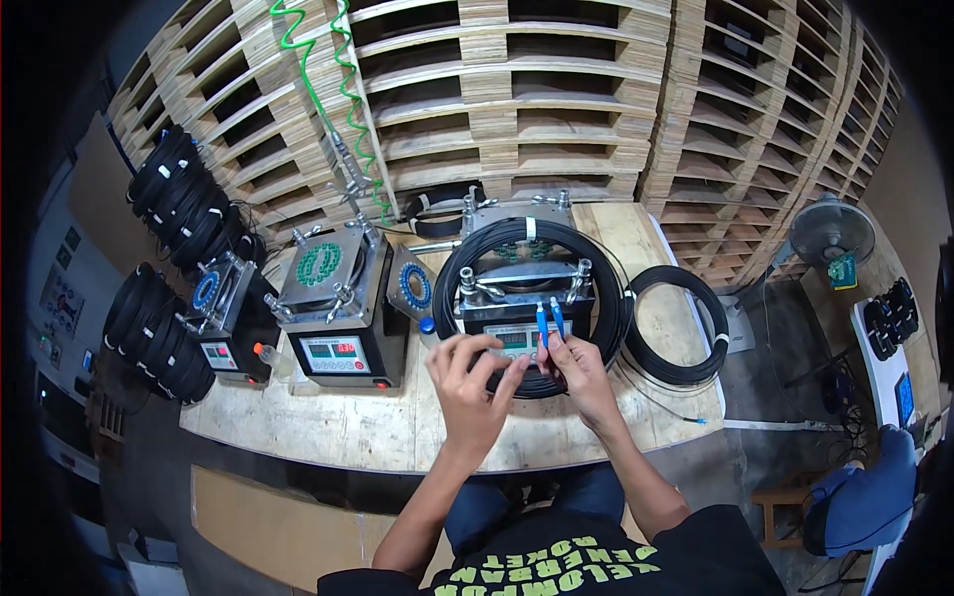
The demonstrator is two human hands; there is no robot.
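Note:
My right hand (583, 382) pinches two slim blue fibre-optic connectors (543, 325) between thumb and fingers, their tips pointing up and away from me. My left hand (472, 387) is raised just left of them, its fingers bent and apart, with nothing visible in it. Behind both hands, a large coil of black cable (452, 288) with a white tie lies around a polishing machine (524, 293). That machine has a metal top plate with corner clamps and a front display panel, partly covered by my fingers.
Two similar machines stand to the left, one with a green ring of holders (318, 264), the other with a blue ring (207, 289). Between them is an orange-capped bottle (266, 352). Another cable coil (639, 343) lies right. Wooden pallets (566, 89) rise behind; a person (865, 492) sits far right.

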